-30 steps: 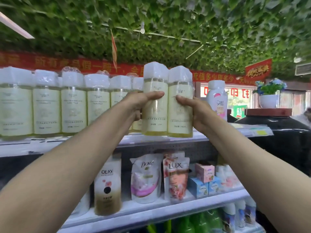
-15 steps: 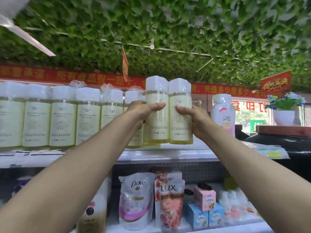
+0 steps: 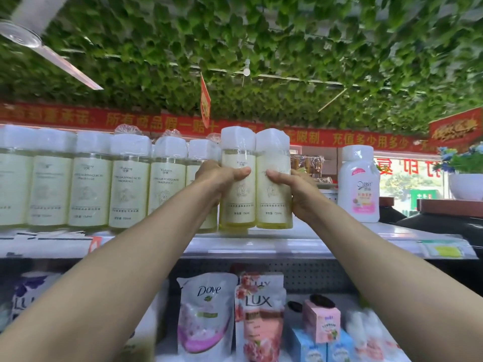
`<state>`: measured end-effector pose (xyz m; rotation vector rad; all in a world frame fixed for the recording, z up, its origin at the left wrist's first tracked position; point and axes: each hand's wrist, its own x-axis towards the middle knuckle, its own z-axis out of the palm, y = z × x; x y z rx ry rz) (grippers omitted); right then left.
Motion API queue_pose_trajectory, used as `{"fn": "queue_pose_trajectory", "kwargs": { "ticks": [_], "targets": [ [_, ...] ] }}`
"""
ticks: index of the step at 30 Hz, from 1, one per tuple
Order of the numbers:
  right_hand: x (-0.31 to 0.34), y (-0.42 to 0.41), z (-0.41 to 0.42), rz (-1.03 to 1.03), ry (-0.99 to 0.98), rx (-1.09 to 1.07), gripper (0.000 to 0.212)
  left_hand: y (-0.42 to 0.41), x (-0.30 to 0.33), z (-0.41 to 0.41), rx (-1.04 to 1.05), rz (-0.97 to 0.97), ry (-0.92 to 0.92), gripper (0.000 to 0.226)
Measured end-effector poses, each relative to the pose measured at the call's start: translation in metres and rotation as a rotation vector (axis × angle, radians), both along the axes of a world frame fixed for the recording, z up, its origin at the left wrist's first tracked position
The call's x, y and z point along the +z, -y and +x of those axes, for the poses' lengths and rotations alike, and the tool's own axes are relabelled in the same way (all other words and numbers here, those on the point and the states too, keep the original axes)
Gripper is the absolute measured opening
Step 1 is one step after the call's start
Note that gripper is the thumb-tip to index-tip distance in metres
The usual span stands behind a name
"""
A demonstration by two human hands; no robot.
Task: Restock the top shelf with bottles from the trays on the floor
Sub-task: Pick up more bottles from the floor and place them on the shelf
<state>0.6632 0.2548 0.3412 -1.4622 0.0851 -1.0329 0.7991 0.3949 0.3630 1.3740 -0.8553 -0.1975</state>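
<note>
Gripping two shrink-wrapped bottles side by side, a left hand (image 3: 222, 178) clasps one bottle (image 3: 237, 184) and a right hand (image 3: 295, 189) its twin (image 3: 274, 202), thumbs across the labels, at the top shelf (image 3: 261, 244). Liquid-filled, slick film: mid-body holds likely suit best. Both arms reach up, nearly straight.

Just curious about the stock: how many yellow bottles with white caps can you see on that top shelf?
8: six in a row at left, two held by the hands. More may hide behind.
</note>
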Motion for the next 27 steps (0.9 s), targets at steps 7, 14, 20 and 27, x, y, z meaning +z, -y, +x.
{"fn": "queue_pose_trajectory", "kwargs": {
  "ticks": [7,14,20,27],
  "targets": [
    [0.000,0.014,0.007,-0.015,0.002,0.026,0.059,0.013,0.000,0.000,0.130,0.026,0.049,0.054],
    [-0.001,0.026,0.009,-0.045,0.013,0.046,0.062,0.023,0.003,-0.004,0.313,0.070,0.154,0.056],
    [-0.002,0.031,0.014,-0.016,0.061,0.063,0.051,0.031,0.003,-0.010,0.454,0.083,0.213,0.057],
    [-0.007,0.035,0.019,0.025,0.074,0.100,0.049,0.044,-0.013,-0.007,0.496,0.063,0.223,0.054]
  ]
}}
